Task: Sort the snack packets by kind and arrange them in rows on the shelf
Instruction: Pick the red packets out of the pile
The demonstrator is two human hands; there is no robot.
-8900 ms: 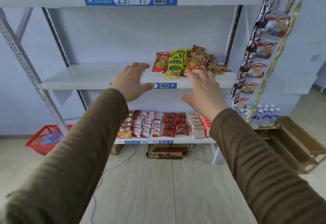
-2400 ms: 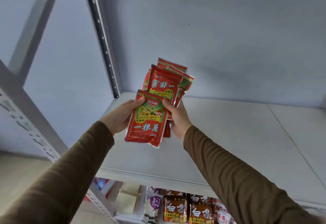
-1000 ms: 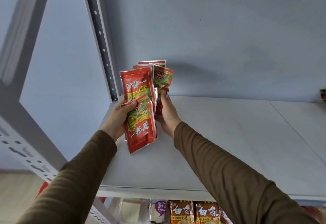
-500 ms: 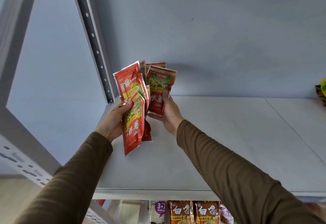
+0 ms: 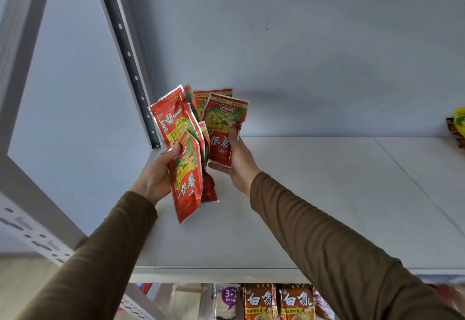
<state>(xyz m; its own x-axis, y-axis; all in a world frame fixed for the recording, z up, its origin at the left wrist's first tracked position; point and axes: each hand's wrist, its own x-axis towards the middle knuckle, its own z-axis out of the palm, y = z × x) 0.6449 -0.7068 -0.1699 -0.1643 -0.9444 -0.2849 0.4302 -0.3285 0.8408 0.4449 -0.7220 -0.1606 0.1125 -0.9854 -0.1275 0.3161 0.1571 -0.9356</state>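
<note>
White shelf board [image 5: 314,193] at the back-left corner beside the perforated upright [image 5: 130,68]: my left hand [image 5: 156,176] grips several red packets [image 5: 186,166] fanned against thumb and curled fingers, while my right hand [image 5: 239,161] pinches one packet [image 5: 222,128] under the thumb, all held just above the board. Step in hand, as I judge it: peeling singles off the sorted bunch. Next move calls for laying this one flat near the corner to start a row.

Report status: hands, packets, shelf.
Left hand grips red packets. Right hand grips more red ones, fanned. All held over the white shelf, left end. None placed here yet.
</note>
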